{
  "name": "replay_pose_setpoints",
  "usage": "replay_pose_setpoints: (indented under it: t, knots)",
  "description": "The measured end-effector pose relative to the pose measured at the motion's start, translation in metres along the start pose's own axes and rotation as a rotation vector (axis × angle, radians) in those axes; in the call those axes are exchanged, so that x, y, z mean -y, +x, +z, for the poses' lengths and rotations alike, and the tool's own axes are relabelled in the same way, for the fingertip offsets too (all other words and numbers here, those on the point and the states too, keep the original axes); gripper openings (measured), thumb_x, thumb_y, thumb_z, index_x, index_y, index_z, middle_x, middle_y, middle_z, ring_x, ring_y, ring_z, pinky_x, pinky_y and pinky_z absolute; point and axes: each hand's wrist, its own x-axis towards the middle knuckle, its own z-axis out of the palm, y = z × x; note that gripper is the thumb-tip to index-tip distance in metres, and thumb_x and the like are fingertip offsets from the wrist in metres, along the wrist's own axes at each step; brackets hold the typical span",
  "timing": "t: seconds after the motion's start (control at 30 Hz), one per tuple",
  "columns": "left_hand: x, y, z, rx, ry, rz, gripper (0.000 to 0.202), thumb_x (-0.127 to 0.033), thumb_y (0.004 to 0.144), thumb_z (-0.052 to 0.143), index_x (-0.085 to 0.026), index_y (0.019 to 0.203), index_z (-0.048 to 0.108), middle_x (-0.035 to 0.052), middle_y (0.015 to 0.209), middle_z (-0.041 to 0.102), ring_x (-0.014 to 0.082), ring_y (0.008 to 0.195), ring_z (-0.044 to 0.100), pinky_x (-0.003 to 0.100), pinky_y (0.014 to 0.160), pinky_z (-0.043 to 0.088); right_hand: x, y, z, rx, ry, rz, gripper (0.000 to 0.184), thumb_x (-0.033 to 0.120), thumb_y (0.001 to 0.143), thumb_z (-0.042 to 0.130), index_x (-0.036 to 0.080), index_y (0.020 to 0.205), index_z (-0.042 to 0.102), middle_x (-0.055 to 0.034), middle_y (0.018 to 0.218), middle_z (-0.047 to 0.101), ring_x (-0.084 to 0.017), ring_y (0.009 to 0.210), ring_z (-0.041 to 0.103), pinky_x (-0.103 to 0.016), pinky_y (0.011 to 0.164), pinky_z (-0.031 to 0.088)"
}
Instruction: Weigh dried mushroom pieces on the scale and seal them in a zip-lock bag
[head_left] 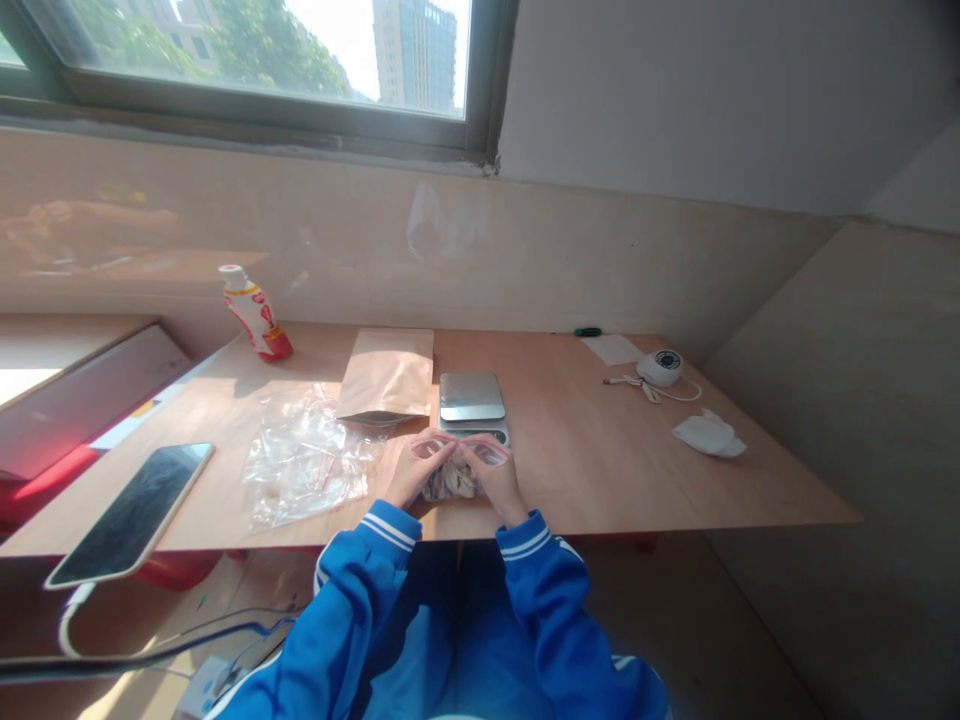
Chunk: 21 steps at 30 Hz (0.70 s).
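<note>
Between my hands is a clear zip bag point(454, 478) with pale, dried-looking pieces in it; their kind is too small to tell. My left hand point(411, 465) is closed on the bag's top edge at the left, and my right hand point(491, 475) pinches the same edge at the right. The thumbs come close together at the middle. Just beyond the bag lies a small kitchen scale point(472, 397) with a silver platform, its front partly hidden by my fingers. A brown kraft paper pouch point(390, 375) lies left of the scale, its mouth towards me.
Crumpled clear plastic bags point(300, 470) lie to the left, beside a phone point(139, 510) plugged into a cable at the table's edge. A red and white bottle point(256, 315) stands behind. On the right are a white camera point(660, 367), a crumpled tissue point(709, 434) and a green-handled tool point(588, 332).
</note>
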Motion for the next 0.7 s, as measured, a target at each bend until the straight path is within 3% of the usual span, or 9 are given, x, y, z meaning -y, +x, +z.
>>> replay_pose_setpoints:
  t: [0.13,0.27,0.4,0.53,0.7]
  knots:
    - [0.000,0.000,-0.001,-0.006,0.083,0.035,0.025,-0.041,0.075,0.066,-0.017,0.079,0.068,0.0045,0.080,0.068,0.0177,0.080,0.063,0.027,0.074,0.049,0.002,-0.001,0.000,-0.020,-0.041,-0.029,0.020,0.037,0.074,0.067,0.017,0.074,0.068,-0.0041,0.077,0.065,-0.018,0.077,0.063,-0.031,0.072,0.052]
    - [0.001,-0.001,0.001,-0.037,0.022,0.018,0.027,-0.042,0.073,0.068,-0.016,0.079,0.068,0.0052,0.080,0.069,0.0179,0.078,0.063,0.028,0.073,0.049,0.005,-0.002,0.000,-0.046,-0.026,-0.017,0.021,0.038,0.074,0.068,0.016,0.072,0.068,-0.0040,0.075,0.064,-0.018,0.074,0.062,-0.031,0.071,0.051]
    - [0.001,-0.001,0.003,-0.094,-0.139,-0.070,0.035,-0.048,0.074,0.064,-0.014,0.076,0.069,0.0068,0.079,0.070,0.0183,0.077,0.064,0.028,0.072,0.050,0.005,-0.001,-0.002,-0.035,0.091,0.097,0.030,0.044,0.080,0.061,0.016,0.086,0.069,-0.0062,0.084,0.068,-0.018,0.081,0.063,-0.031,0.076,0.050]
    - [-0.007,-0.003,0.004,-0.246,-0.150,-0.198,0.052,-0.060,0.077,0.054,-0.012,0.058,0.063,0.0048,0.056,0.062,0.0138,0.054,0.058,0.025,0.055,0.046,0.000,0.000,-0.007,-0.144,0.209,0.249,0.040,0.053,0.080,0.057,0.015,0.085,0.066,-0.0019,0.071,0.064,-0.013,0.063,0.057,-0.025,0.060,0.046]
    - [-0.023,-0.006,0.008,-0.299,-0.220,-0.259,0.056,-0.067,0.072,0.055,-0.014,0.054,0.059,0.0052,0.052,0.062,0.0142,0.050,0.057,0.024,0.049,0.044,-0.002,-0.001,-0.013,-0.205,0.208,0.233,0.041,0.055,0.078,0.059,0.014,0.080,0.066,0.0023,0.062,0.055,-0.011,0.057,0.049,-0.022,0.054,0.039]
